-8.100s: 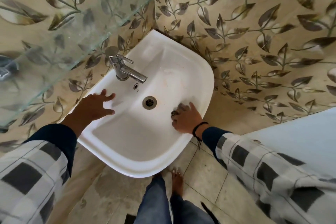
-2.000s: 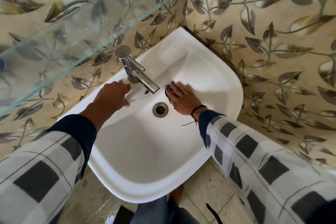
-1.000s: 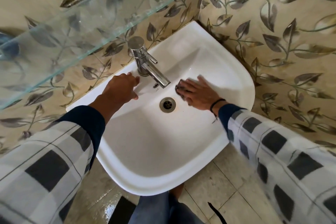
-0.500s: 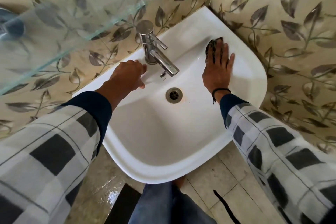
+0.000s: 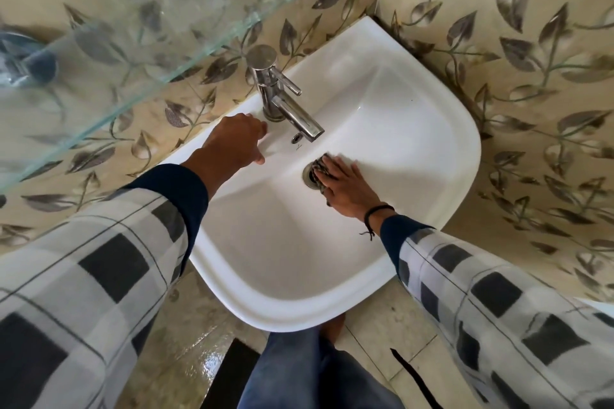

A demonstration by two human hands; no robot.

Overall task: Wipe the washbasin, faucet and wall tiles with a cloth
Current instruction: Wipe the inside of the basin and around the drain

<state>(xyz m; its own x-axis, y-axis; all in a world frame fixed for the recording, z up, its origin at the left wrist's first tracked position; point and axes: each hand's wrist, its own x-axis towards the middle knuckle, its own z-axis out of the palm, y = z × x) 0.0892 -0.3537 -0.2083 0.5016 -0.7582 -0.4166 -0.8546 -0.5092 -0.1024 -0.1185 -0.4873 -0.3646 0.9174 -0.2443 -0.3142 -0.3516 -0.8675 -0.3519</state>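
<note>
Cloth (image 5: 318,172) partly covers the drain (image 5: 307,177) of the washbasin (image 5: 463,129), under the right hand (image 5: 349,188), grip flat, fingers straight; best press evenly round the drain; left hand (image 5: 234,143), holding nothing, braces left of the faucet (image 5: 282,100)

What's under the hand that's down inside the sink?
A dark striped cloth, pressed flat under the right hand on the washbasin. Only its edge peeks out; the hand covers the rest. The cloth also hides part of the drain.

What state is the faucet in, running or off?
Off: no stream shows below the faucet spout, over the washbasin.
</note>
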